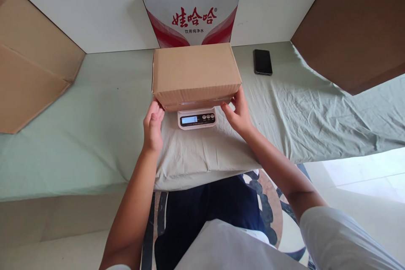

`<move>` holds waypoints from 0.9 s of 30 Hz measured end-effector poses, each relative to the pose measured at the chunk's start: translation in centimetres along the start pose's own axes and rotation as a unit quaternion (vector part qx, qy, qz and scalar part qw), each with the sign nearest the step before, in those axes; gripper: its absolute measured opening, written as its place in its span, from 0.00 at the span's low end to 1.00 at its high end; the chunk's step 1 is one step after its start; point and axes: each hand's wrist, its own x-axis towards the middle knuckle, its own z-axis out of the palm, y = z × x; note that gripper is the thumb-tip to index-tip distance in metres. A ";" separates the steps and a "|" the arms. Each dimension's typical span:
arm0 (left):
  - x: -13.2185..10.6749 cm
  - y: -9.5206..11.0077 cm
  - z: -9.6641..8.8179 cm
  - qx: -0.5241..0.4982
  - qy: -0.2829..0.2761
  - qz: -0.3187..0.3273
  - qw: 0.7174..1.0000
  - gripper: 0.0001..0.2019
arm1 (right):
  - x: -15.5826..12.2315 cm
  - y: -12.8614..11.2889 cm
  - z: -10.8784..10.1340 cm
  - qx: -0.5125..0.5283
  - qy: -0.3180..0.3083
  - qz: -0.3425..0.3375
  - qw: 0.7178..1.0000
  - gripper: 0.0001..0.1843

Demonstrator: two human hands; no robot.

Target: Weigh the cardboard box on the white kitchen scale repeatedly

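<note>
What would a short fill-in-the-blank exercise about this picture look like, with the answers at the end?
1. The right hand is at the near right corner of the cardboard box, and the left hand is at its near ____ corner.
2. The lit display of the scale shows the digit ____.
3. In the picture, the black phone lies to the ____ of the cardboard box.
4. The largest lettering on the carton behind is coloured ____.

Missing words: left; 0; right; red.
</note>
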 end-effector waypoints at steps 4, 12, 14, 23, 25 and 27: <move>0.0 -0.1 0.0 -0.006 -0.002 0.004 1.000 0.43 | 0.0 0.1 0.1 0.013 0.005 0.005 1.000 0.47; 0.1 -0.4 -0.2 0.025 -0.007 0.000 1.000 0.46 | 0.0 0.2 0.0 0.019 0.004 0.015 1.000 0.47; 0.2 -0.6 -0.2 0.027 0.000 -0.002 1.000 0.47 | 0.0 0.3 0.1 0.019 0.003 0.013 1.000 0.47; 0.2 -0.5 -0.2 0.003 0.005 -0.006 1.000 0.46 | 0.0 0.9 0.1 0.010 -0.002 0.001 1.000 0.47; 0.2 -0.5 -0.2 -0.008 0.004 -0.005 1.000 0.44 | 0.0 1.0 0.2 0.011 -0.002 0.005 1.000 0.47; 0.1 -0.5 -0.2 -0.016 0.006 -0.009 1.000 0.43 | 0.1 1.1 0.2 0.015 0.000 0.007 1.000 0.48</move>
